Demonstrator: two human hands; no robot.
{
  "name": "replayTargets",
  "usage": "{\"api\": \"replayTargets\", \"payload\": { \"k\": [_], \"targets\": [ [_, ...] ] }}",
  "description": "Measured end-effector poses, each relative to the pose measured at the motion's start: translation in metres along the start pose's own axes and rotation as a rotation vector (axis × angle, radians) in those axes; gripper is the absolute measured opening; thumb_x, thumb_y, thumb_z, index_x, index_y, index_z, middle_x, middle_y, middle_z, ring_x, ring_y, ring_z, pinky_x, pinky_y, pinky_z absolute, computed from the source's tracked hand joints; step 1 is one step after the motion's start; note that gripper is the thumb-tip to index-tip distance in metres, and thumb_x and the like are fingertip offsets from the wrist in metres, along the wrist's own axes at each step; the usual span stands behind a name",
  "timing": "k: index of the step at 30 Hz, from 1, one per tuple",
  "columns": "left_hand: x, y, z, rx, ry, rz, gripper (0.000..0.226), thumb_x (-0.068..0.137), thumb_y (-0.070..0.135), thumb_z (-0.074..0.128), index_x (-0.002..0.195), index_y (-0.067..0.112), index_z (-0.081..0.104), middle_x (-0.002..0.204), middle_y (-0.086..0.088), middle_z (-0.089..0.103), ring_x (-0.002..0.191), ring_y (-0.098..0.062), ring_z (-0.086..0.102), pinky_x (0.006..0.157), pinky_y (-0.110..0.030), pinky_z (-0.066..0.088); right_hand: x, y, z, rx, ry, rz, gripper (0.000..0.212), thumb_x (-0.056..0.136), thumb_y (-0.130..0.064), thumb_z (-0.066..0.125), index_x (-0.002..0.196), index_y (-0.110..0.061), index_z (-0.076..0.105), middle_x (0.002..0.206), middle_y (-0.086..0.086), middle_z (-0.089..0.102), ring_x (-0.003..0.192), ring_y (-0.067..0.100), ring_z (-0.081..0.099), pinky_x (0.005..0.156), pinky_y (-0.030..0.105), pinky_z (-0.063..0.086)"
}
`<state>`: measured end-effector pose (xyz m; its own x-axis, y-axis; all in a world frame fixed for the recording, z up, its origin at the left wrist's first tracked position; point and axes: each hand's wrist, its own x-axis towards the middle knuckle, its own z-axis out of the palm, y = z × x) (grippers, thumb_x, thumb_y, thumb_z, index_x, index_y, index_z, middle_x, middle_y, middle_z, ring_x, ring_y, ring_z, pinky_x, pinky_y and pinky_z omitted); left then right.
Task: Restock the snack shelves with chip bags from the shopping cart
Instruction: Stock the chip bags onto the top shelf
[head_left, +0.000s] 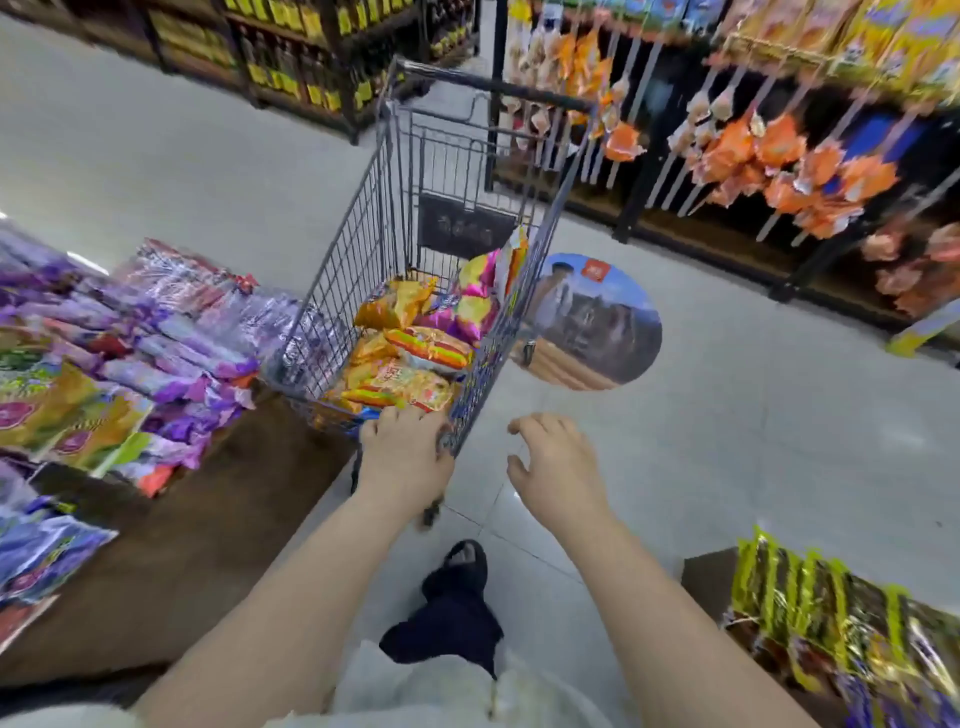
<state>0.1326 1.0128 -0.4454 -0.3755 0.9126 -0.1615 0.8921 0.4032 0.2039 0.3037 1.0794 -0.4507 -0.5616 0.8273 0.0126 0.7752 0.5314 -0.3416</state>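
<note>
The left hand (402, 457) grips the near rim of the wire shopping cart (363, 218), which holds orange and pink chip bags (415, 358). The right hand (553, 465) hovers just right of it, fingers loosely spread, holding nothing

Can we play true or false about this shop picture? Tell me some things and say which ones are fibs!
1. The cart has chip bags inside. True.
2. The right hand holds a bag. False: it is empty and open, above the floor.
3. The left hand grips the cart's near edge. True.
4. The round sticker on the floor lies left of the cart. False: it lies on the cart's right side.
5. Purple bags lie on the low shelf left of the cart. True.
</note>
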Motion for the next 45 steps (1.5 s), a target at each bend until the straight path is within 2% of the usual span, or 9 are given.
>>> {"api": "replayTargets", "payload": {
  "k": [7, 13, 22, 27, 30, 32, 38, 41, 45],
  "targets": [
    [0.137, -0.041, -0.016, -0.02, -0.016, -0.143, 0.034, 0.089, 0.036, 0.056, 0.122, 0.031, 0.056, 0.124, 0.002, 0.057, 0.122, -0.027, 0.043, 0.101, -0.047, 0.033, 0.165, 0.008, 0.008, -0.075, -0.158, -0.148, 0.03, 0.091, -0.023, 0.055, 0.12, -0.017, 0.057, 0.12, 0.002, 0.057, 0.117, 0.027, 0.046, 0.097, 0.038, 0.039],
    [0.208, -0.062, -0.026, -0.083, -0.03, -0.26, 0.034, 0.093, 0.037, 0.052, 0.126, 0.029, 0.054, 0.128, 0.0, 0.055, 0.125, -0.027, 0.042, 0.104, -0.049, 0.032, 0.269, -0.005, 0.026, -0.072, -0.314, -0.257, 0.045, 0.089, -0.025, 0.061, 0.133, -0.018, 0.052, 0.129, 0.001, 0.05, 0.126, 0.025, 0.037, 0.103, 0.035, 0.034],
    [0.237, -0.072, 0.019, -0.35, -0.208, -0.654, 0.031, 0.092, 0.039, 0.054, 0.12, 0.027, 0.059, 0.123, -0.002, 0.058, 0.121, -0.03, 0.048, 0.088, -0.041, 0.039, 0.404, -0.013, 0.109, -0.089, -0.719, -0.352, 0.041, 0.087, -0.028, 0.06, 0.127, -0.019, 0.056, 0.121, 0.005, 0.058, 0.116, 0.028, 0.049, 0.093, 0.041, 0.047],
    [0.257, -0.052, 0.047, -0.638, -0.226, -0.972, 0.049, 0.093, 0.035, 0.059, 0.14, 0.026, 0.048, 0.135, -0.006, 0.055, 0.127, -0.031, 0.047, 0.099, -0.041, 0.045, 0.439, 0.012, 0.15, -0.048, -1.014, -0.312, 0.045, 0.089, -0.024, 0.06, 0.132, -0.012, 0.054, 0.117, 0.012, 0.063, 0.102, 0.029, 0.059, 0.086, 0.039, 0.051],
    [0.275, -0.035, 0.057, -0.919, -0.131, -1.188, 0.048, 0.093, 0.027, 0.062, 0.138, 0.019, 0.048, 0.121, -0.008, 0.06, 0.106, -0.028, 0.06, 0.078, -0.03, 0.045, 0.457, 0.032, 0.169, -0.006, -1.158, -0.247, 0.045, 0.087, -0.018, 0.067, 0.129, -0.01, 0.053, 0.099, 0.007, 0.059, 0.077, 0.022, 0.057, 0.075, 0.036, 0.052],
    [0.286, -0.023, 0.068, -0.997, -0.12, -1.279, 0.061, 0.09, 0.031, 0.067, 0.142, 0.019, 0.038, 0.118, -0.004, 0.058, 0.099, -0.024, 0.059, 0.076, -0.03, 0.045, 0.467, 0.045, 0.184, 0.038, -1.221, -0.168, 0.048, 0.089, -0.018, 0.068, 0.133, -0.011, 0.049, 0.097, 0.005, 0.056, 0.074, 0.018, 0.056, 0.069, 0.032, 0.049],
    [0.328, 0.014, 0.102, -1.19, -0.008, -1.437, 0.105, 0.08, 0.042, 0.078, 0.156, 0.022, 0.007, 0.152, -0.005, 0.038, 0.134, -0.025, 0.044, 0.102, -0.032, 0.039, 0.477, 0.078, 0.225, 0.061, -1.414, 0.075, 0.067, 0.084, -0.035, 0.074, 0.138, -0.013, 0.041, 0.12, 0.012, 0.056, 0.095, 0.024, 0.056, 0.067, 0.033, 0.047],
    [0.339, 0.021, 0.109, -1.121, 0.092, -1.515, 0.095, 0.086, 0.031, 0.074, 0.155, 0.026, 0.01, 0.15, -0.004, 0.041, 0.132, -0.027, 0.046, 0.102, -0.037, 0.042, 0.474, 0.093, 0.237, 0.171, -1.519, 0.231, 0.073, 0.075, -0.041, 0.08, 0.135, -0.016, 0.046, 0.127, 0.013, 0.058, 0.102, 0.026, 0.057, 0.072, 0.037, 0.051],
    [0.332, 0.026, 0.106, -1.167, 0.242, -1.526, 0.079, 0.088, 0.022, 0.072, 0.152, 0.025, 0.025, 0.15, -0.001, 0.041, 0.135, -0.023, 0.043, 0.105, -0.034, 0.037, 0.489, 0.097, 0.23, 0.285, -1.597, 0.332, 0.103, 0.042, -0.044, 0.093, 0.133, -0.017, 0.052, 0.118, 0.007, 0.066, 0.105, 0.025, 0.064, 0.083, 0.042, 0.054]
  ]
}}
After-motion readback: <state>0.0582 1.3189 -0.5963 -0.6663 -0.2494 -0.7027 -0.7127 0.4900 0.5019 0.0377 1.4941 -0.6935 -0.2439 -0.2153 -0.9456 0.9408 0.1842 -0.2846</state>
